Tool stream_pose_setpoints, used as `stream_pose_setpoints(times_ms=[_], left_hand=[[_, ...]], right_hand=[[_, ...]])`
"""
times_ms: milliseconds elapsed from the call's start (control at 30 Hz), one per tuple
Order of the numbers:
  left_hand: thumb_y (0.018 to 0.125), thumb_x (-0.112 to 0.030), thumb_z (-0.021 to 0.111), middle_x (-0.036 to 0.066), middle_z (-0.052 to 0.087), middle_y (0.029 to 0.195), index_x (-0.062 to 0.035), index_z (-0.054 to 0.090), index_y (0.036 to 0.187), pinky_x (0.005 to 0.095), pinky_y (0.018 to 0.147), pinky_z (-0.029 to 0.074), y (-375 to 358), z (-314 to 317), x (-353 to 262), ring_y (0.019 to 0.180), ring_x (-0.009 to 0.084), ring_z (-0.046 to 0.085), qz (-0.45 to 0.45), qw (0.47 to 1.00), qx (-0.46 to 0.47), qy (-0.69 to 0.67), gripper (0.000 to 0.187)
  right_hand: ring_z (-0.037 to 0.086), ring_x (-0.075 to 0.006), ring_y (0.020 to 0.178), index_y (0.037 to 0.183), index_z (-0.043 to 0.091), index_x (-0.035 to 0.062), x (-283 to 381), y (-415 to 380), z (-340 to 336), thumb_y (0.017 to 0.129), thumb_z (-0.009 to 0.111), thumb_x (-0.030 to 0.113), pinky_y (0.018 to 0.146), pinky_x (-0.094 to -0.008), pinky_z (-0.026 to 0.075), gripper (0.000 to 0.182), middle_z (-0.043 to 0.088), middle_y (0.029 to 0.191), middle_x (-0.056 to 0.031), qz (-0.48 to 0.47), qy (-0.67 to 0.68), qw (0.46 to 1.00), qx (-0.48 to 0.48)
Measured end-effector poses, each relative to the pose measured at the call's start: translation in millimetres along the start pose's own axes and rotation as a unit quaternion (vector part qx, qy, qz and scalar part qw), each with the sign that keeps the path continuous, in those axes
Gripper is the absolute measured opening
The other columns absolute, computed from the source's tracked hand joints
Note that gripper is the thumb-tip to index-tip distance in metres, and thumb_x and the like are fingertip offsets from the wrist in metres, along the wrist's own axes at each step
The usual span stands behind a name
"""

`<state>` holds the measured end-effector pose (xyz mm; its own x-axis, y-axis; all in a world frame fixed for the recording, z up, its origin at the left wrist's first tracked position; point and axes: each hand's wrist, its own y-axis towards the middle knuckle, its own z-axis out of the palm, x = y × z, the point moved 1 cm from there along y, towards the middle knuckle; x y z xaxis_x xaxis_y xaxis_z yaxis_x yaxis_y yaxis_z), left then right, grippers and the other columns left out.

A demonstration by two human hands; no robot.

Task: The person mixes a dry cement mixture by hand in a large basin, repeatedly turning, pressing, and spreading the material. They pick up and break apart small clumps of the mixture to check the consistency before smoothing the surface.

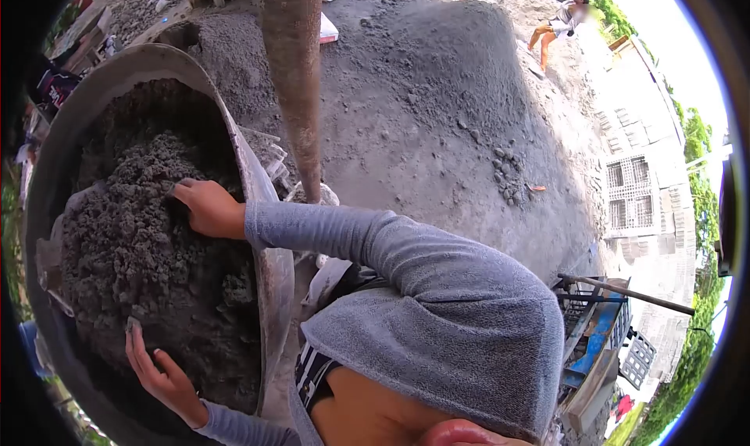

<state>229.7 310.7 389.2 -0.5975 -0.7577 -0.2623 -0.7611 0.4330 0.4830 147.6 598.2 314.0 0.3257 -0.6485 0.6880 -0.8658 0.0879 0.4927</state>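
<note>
Crumbly grey mortar mix (133, 251) fills a large tub-like container (248, 161) with a pale, crusted rim. My right hand (209, 208), reaching in over the rim from a grey sleeve, has its bent fingers in the mix, and their tips are partly hidden. Lower in the view, my left hand (162, 379) lies over the darker, smoother part of the mix. Its fingers are stretched out with the thumb apart, and grey mix coats the fingertips.
A thick brown pole (293, 87) stands beside the container. Beyond it rises a broad grey sand heap (461, 63). Another person (569, 16) is near the heap. A blue metal frame (598, 333) and a lattice block (631, 192) are on the right.
</note>
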Motion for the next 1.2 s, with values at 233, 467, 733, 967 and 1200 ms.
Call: stream_pose_setpoints(times_ms=[233,467,733,967,1200], left_hand=[[0.089,-0.002,0.041,0.018,0.054,0.130,0.0021,0.051,0.130,0.0451,0.101,0.041,14,5,-5,0.123,0.0347,0.049,0.004,1.000,0.020,-0.011,0.042],[0.087,-0.002,0.041,0.018,0.055,0.130,0.0020,0.052,0.129,0.0441,0.102,0.040,18,21,2,0.122,0.0344,0.050,-0.004,0.998,0.050,-0.041,0.044],[0.085,0.000,0.043,0.017,0.055,0.128,0.0007,0.053,0.128,0.0420,0.101,0.039,0,39,21,0.120,0.0332,0.052,-0.066,0.993,0.087,-0.048,0.044],[0.083,0.004,0.043,0.018,0.056,0.127,0.0011,0.053,0.127,0.0405,0.101,0.039,2,48,21,0.119,0.0326,0.052,-0.072,0.990,0.109,-0.061,0.045],[0.084,0.004,0.044,0.017,0.056,0.127,0.0012,0.054,0.126,0.0406,0.102,0.039,-1,48,24,0.119,0.0325,0.052,-0.076,0.988,0.119,-0.057,0.044]], right_hand=[[0.061,-0.0405,0.087,0.103,0.060,-0.0032,-14,15,-14,0.066,0.057,0.000,0.075,-0.0477,0.050,0.037,0.061,0.093,-0.0213,0.021,-0.017,0.997,-0.078],[0.063,-0.0388,0.081,0.092,0.059,-0.0033,-30,6,9,0.066,0.061,0.006,0.070,-0.0476,0.051,0.028,0.063,0.084,-0.0186,0.023,-0.124,0.980,0.154],[0.065,-0.0367,0.088,0.097,0.067,0.0039,-14,-7,15,0.067,0.064,0.010,0.075,-0.0447,0.053,0.030,0.067,0.091,-0.0182,-0.066,-0.048,0.933,0.352],[0.065,-0.0368,0.089,0.099,0.067,0.0040,-22,-6,24,0.069,0.062,0.009,0.076,-0.0443,0.053,0.030,0.067,0.092,-0.0181,-0.061,-0.058,0.929,0.360],[0.065,-0.0374,0.088,0.098,0.067,0.0031,-19,-7,21,0.070,0.062,0.009,0.077,-0.0446,0.053,0.029,0.066,0.093,-0.0189,-0.067,-0.059,0.931,0.353]])
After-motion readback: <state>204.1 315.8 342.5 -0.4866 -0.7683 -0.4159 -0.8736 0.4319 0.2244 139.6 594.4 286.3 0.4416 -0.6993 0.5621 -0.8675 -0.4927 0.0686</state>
